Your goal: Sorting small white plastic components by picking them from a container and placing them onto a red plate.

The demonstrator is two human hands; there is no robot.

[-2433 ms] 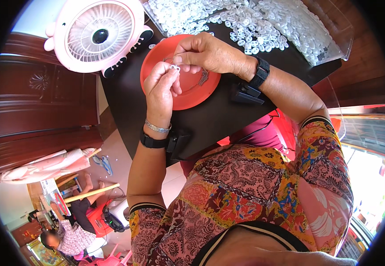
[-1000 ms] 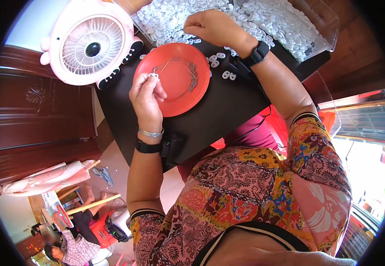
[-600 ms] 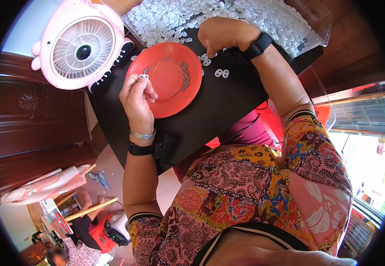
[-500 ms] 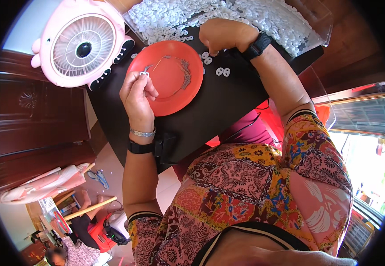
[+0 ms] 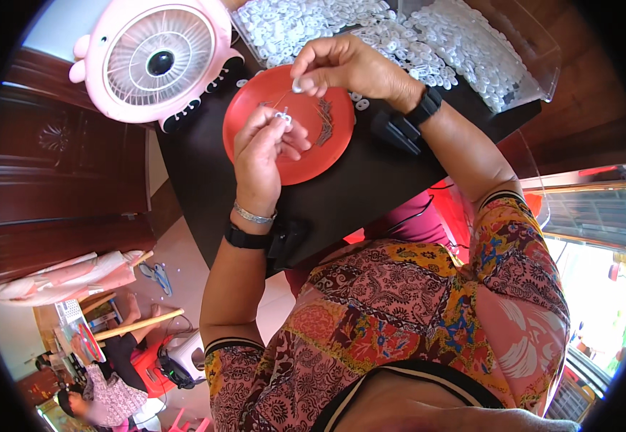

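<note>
Over the left part of a red plate (image 5: 302, 173), my left hand (image 5: 259, 158) pinches a small white plastic piece (image 5: 282, 117) with a thin metal screw or pin standing up from it. My right hand (image 5: 352, 68) is above the plate's far right rim, its thumb and forefinger closed on another small white oval piece (image 5: 297, 85). The two pieces are a short gap apart. On the plate lies a curved heap of thin grey metal screws or pins (image 5: 325, 122). Several white two-hole oval pieces (image 5: 361, 104) rest on the dark table beside the right rim.
A clear tray (image 5: 543, 93) heaped with white pieces (image 5: 457, 50) stands at the far right of the dark table (image 5: 381, 162). A pink animal-shaped fan (image 5: 93, 72) stands far left. Behind on the left, another person (image 5: 115, 389) sits near a red stool (image 5: 153, 371).
My right hand has come left from the loose pieces by the tray to above the plate, now with a white piece in its fingertips. My left hand still holds its piece.
</note>
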